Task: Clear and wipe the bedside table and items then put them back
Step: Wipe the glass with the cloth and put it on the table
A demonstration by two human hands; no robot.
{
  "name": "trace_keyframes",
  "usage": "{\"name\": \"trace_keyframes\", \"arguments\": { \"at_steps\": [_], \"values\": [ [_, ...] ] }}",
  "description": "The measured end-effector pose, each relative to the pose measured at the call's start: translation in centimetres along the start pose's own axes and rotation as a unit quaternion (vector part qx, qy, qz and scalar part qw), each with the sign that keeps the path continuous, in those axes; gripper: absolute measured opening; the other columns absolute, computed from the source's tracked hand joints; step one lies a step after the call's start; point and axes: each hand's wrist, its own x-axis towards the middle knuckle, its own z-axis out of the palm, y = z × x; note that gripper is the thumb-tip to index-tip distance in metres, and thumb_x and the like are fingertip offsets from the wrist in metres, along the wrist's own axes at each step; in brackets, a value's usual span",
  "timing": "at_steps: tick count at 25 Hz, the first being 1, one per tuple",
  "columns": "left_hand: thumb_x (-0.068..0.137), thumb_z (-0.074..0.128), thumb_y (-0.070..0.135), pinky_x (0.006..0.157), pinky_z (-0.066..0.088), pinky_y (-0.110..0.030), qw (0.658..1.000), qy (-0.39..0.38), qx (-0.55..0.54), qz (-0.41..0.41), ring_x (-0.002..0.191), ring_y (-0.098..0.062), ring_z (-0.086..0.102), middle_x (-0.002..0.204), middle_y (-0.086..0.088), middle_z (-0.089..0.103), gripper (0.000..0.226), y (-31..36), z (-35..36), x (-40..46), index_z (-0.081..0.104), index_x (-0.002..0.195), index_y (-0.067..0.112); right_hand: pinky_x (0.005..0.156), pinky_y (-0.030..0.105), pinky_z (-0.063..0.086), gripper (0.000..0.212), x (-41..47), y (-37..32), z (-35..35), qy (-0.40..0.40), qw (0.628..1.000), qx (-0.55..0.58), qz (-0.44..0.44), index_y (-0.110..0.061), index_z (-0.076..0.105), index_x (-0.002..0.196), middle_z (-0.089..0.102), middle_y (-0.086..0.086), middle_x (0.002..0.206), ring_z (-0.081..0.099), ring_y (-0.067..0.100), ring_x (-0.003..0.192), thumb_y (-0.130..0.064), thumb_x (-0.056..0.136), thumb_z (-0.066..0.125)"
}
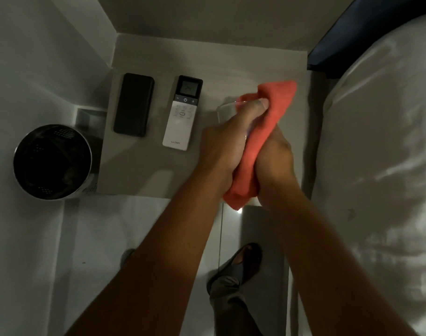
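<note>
Right of centre in the frame, the left hand (227, 139) wraps its fingers around a clear drinking glass (225, 112), thumb pressed against an orange cloth (263, 132). The right hand (274, 163) is closed on the lower part of that cloth, which covers the glass's right side and trails down between the two wrists. Both hands hover above the right part of the pale bedside table (139, 170). On the table's left part lie a black phone (134, 104) and, just beside it, a white air-conditioner remote (182, 113), apart from each other. A round metal bin (52, 162) stands at the left edge, a white pillow (382, 141) on the right.
</note>
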Motion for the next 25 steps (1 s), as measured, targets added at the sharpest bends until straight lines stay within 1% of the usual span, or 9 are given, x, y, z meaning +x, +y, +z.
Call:
{"name": "trace_keyframes", "arguments": {
  "at_steps": [2, 4, 6, 9, 11, 14, 20, 22, 25],
  "values": [
    [0.074, 0.08, 0.044, 0.076, 0.062, -0.034, 0.996, 0.032, -0.001, 0.085, 0.073, -0.008, 0.074, 0.076, 0.009, 0.077, 0.019, -0.3, 0.3, -0.3, 0.076, 0.074, 0.026, 0.082, 0.043, 0.058, 0.036, 0.3, 0.0, -0.9, -0.013, 0.998, 0.019, 0.057, -0.022, 0.062, 0.079, 0.067, 0.0, 0.071, 0.066, 0.02, 0.075, -0.04, 0.102, 0.042],
    [0.076, 0.08, 0.034, 0.066, 0.058, -0.033, 0.983, 0.051, -0.036, 0.173, 0.064, -0.011, 0.068, 0.065, 0.006, 0.07, 0.017, -0.1, 0.1, 0.0, 0.071, 0.065, 0.025, 0.078, 0.042, 0.06, 0.036, -0.3, 0.8, -1.4, -0.033, 0.993, 0.049, 0.098, -0.023, 0.067, 0.081, 0.073, -0.003, 0.071, 0.071, 0.019, 0.076, -0.044, 0.1, 0.045],
    [0.071, 0.082, 0.028, 0.064, 0.055, -0.03, 0.969, 0.029, -0.056, 0.239, 0.063, -0.012, 0.064, 0.067, 0.002, 0.066, 0.02, -0.6, 0.2, 1.3, 0.067, 0.079, 0.018, 0.062, 0.033, 0.058, 0.033, -0.9, 2.0, -2.2, -0.04, 0.98, 0.116, 0.16, -0.023, 0.07, 0.086, 0.077, -0.004, 0.071, 0.074, 0.013, 0.066, -0.045, 0.098, 0.049],
    [0.063, 0.088, 0.02, 0.07, 0.056, -0.023, 0.955, 0.023, 0.022, 0.296, 0.075, -0.012, 0.069, 0.083, -0.001, 0.07, 0.045, 0.1, 0.9, 2.9, 0.062, 0.1, 0.011, 0.072, 0.039, 0.062, 0.03, -0.5, 3.6, -3.6, -0.031, 0.965, 0.163, 0.205, -0.014, 0.073, 0.101, 0.079, 0.011, 0.097, 0.076, 0.025, 0.085, -0.039, 0.094, 0.059],
    [0.06, 0.091, 0.014, 0.074, 0.055, -0.018, 0.94, 0.027, 0.091, 0.329, 0.083, -0.01, 0.069, 0.091, -0.001, 0.069, 0.056, 0.5, 1.0, 4.6, 0.06, 0.106, 0.007, 0.065, 0.035, 0.062, 0.028, -0.4, 4.2, -4.5, -0.045, 0.965, 0.16, 0.201, -0.015, 0.072, 0.095, 0.078, 0.008, 0.086, 0.075, 0.023, 0.077, -0.038, 0.095, 0.056],
    [0.056, 0.091, 0.011, 0.088, 0.057, -0.022, 0.915, 0.019, 0.152, 0.374, 0.1, -0.012, 0.068, 0.104, 0.002, 0.066, 0.066, 0.7, 0.0, 7.4, 0.056, 0.112, 0.009, 0.053, 0.029, 0.058, 0.029, -0.5, 5.0, -5.7, -0.067, 0.966, 0.151, 0.198, -0.019, 0.069, 0.093, 0.076, 0.001, 0.074, 0.075, 0.017, 0.065, -0.041, 0.098, 0.05],
    [0.056, 0.091, 0.014, 0.101, 0.053, -0.029, 0.903, 0.024, 0.181, 0.39, 0.115, -0.016, 0.065, 0.114, -0.002, 0.065, 0.069, 0.4, -1.1, 9.9, 0.053, 0.114, 0.015, 0.068, 0.035, 0.058, 0.034, -0.3, 4.4, -6.2, -0.057, 0.971, 0.136, 0.188, -0.02, 0.071, 0.097, 0.077, 0.004, 0.081, 0.075, 0.019, 0.074, -0.047, 0.095, 0.05],
    [0.055, 0.091, 0.021, 0.103, 0.053, -0.035, 0.907, 0.04, 0.189, 0.374, 0.118, -0.016, 0.063, 0.121, -0.004, 0.066, 0.073, -0.1, -1.1, 10.2, 0.056, 0.118, 0.009, 0.082, 0.041, 0.059, 0.048, -0.3, 3.6, -6.1, -0.055, 0.968, 0.162, 0.182, -0.014, 0.07, 0.114, 0.077, 0.013, 0.1, 0.073, 0.027, 0.093, -0.052, 0.088, 0.053],
    [0.057, 0.092, 0.026, 0.102, 0.053, -0.029, 0.927, 0.05, 0.189, 0.322, 0.124, -0.014, 0.06, 0.132, -0.003, 0.063, 0.084, -0.9, -1.8, 9.7, 0.054, 0.13, 0.011, 0.102, 0.05, 0.051, 0.063, 0.2, 3.4, -6.6, -0.045, 0.962, 0.2, 0.181, -0.014, 0.064, 0.13, 0.068, 0.02, 0.127, 0.064, 0.036, 0.119, -0.061, 0.093, 0.045]
  ]
}}
